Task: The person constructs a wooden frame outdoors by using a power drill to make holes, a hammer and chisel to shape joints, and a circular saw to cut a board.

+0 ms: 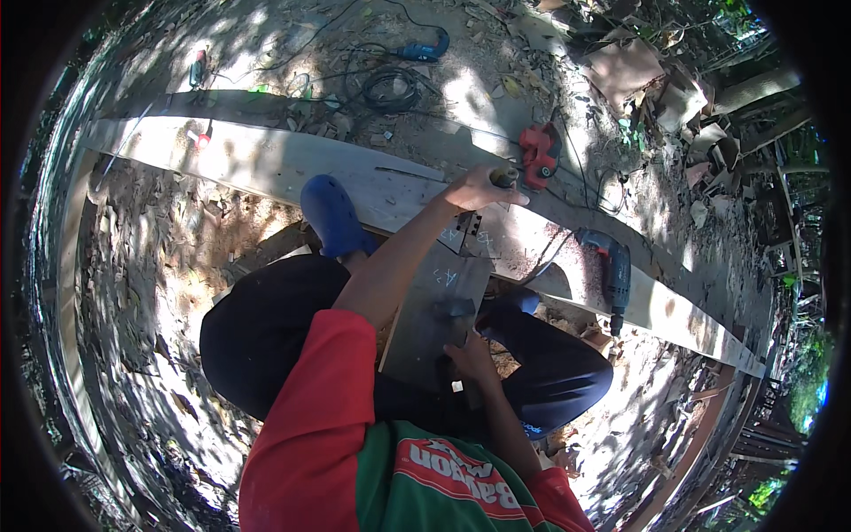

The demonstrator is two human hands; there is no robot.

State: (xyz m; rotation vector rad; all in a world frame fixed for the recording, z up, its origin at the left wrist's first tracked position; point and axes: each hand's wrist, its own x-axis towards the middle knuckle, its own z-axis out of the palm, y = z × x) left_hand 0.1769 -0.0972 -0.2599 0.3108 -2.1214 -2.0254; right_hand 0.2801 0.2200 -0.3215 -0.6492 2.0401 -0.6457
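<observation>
My left hand (483, 188) is closed around a chisel-like hand tool (503, 178); its rounded, olive-coloured handle end faces up, and its blade is hidden. It is above a long wooden plank (284, 168), near a joint with small dark slots (473, 223). There a shorter board (425, 310), with pale handwritten marks, meets the plank and runs back between my legs. Low over this board, my right hand (473, 356) is closed on the handle of a hammer (455, 309) with a dark head.
A corded drill (613, 275) lies across the plank at right. Beyond it sit a red power tool (537, 155), a coiled black cable (390, 90) and a blue power tool (425, 48). My blue clog (328, 213) rests on the plank. Farther left is another tool (198, 68).
</observation>
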